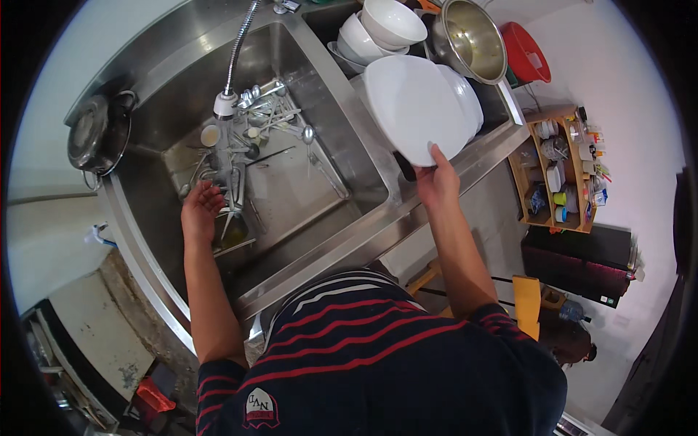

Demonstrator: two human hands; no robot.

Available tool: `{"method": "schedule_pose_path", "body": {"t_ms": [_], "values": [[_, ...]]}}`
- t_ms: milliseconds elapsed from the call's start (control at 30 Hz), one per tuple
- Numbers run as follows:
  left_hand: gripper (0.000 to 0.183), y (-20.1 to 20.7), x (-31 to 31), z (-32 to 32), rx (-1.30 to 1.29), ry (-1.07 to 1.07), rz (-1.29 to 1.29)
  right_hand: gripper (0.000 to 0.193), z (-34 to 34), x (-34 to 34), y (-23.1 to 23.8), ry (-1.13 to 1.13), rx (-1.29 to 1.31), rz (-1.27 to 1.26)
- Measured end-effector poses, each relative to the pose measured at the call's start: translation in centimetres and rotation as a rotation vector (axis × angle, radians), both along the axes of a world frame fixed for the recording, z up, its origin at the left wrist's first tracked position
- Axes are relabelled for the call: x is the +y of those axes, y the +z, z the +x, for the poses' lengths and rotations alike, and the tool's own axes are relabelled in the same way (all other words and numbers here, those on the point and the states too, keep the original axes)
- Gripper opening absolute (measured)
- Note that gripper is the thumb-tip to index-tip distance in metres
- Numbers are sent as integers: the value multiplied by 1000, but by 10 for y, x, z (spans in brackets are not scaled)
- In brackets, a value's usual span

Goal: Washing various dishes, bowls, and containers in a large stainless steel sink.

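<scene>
My right hand [438,182] grips the near edge of a white squarish plate [411,102], thumb on top and fingers underneath. The plate is over the right basin, partly covering another white plate [465,102]. My left hand [202,209] is inside the left basin [320,185], beside the running water, its fingers loosely curled and apart with nothing visible in them. Spoons, forks and other cutlery [273,116] lie on the basin floor beneath the faucet head [225,105]. A small pale cup [210,136] stands among them.
White bowls [392,22] are stacked at the back of the right basin, beside a steel bowl [472,40] and a red basin [525,52]. A lidded pot [94,134] sits on the left rim. A wooden shelf [574,174] with dishes stands to the right.
</scene>
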State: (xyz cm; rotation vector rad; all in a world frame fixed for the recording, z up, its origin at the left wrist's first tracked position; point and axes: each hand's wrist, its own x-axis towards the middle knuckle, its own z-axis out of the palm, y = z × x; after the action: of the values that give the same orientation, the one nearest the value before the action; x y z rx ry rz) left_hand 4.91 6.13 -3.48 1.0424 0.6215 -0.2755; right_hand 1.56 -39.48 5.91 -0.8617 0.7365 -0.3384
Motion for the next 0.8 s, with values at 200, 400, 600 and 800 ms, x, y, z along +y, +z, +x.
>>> {"method": "schedule_pose_path", "body": {"t_ms": [200, 400, 600, 800], "values": [[28, 2, 5, -5, -52, 101, -80, 28, 39, -34, -35, -217, -119, 110], [25, 4, 38, -1, -59, 335, 34, 37, 50, -71, -44, -60, -68, 456], [23, 14, 66, -4, -79, 434, 95, 38, 26, -81, -29, 190, 199, 242], [22, -23, 79, -14, -98, 186, 547, 32, -1, -22, -16, 241, 258, -273]]}}
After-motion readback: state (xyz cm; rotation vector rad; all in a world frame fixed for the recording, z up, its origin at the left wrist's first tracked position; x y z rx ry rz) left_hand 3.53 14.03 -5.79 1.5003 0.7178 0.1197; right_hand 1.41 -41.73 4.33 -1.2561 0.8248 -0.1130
